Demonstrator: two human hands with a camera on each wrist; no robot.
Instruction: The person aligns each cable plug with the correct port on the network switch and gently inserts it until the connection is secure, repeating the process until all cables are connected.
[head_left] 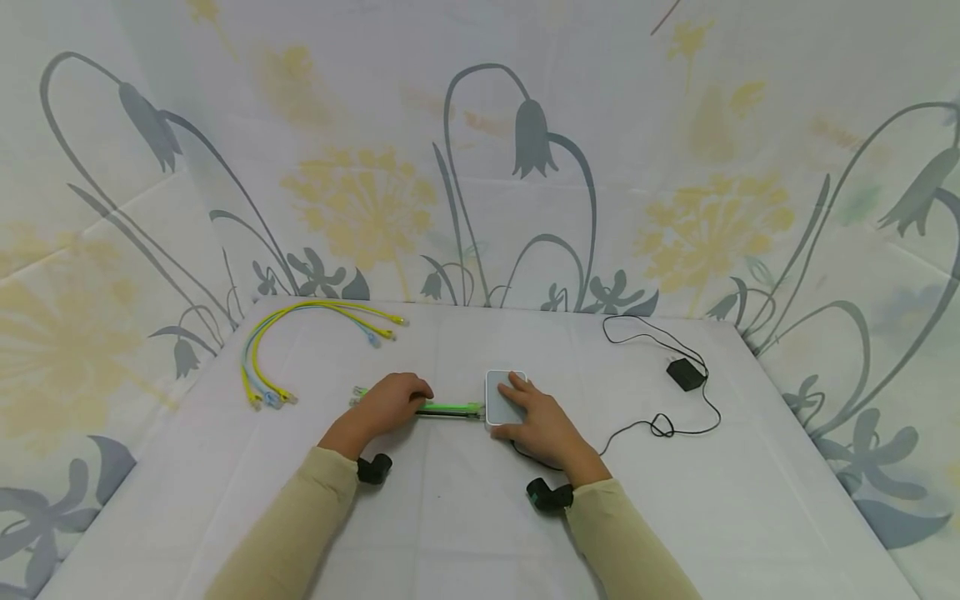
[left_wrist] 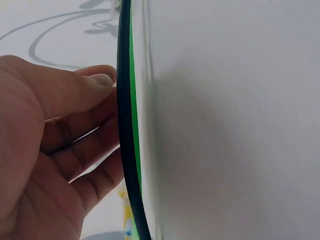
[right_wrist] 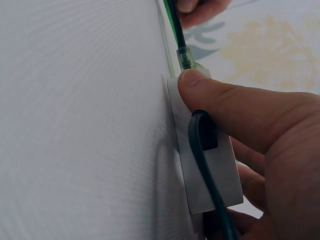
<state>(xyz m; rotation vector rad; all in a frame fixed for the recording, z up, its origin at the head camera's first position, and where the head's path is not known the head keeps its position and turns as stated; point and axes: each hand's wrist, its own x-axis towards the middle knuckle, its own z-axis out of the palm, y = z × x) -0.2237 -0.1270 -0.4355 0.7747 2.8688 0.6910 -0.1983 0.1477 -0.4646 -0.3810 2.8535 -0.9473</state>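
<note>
A small white network box (head_left: 498, 407) with a grey top sits mid-table. My right hand (head_left: 546, 427) grips it, thumb along the near side and the other fingers over the top and far side. Green and black network cables (head_left: 452, 409) run leftward from the box. In the right wrist view, a clear plug (right_wrist: 185, 58) stands at the box's end, right by my thumb. My left hand (head_left: 390, 408) lies over the cables with loosely bent fingers. In the left wrist view, its fingertips reach behind the black cable (left_wrist: 125, 110), and the thumb stays beside it.
Yellow and light blue network cables (head_left: 262, 329) curve across the back left of the table. At right lies a black power adapter (head_left: 686, 374), its thin cord (head_left: 693, 432) looping toward the box. A patterned cloth (head_left: 480, 208) stands behind the table.
</note>
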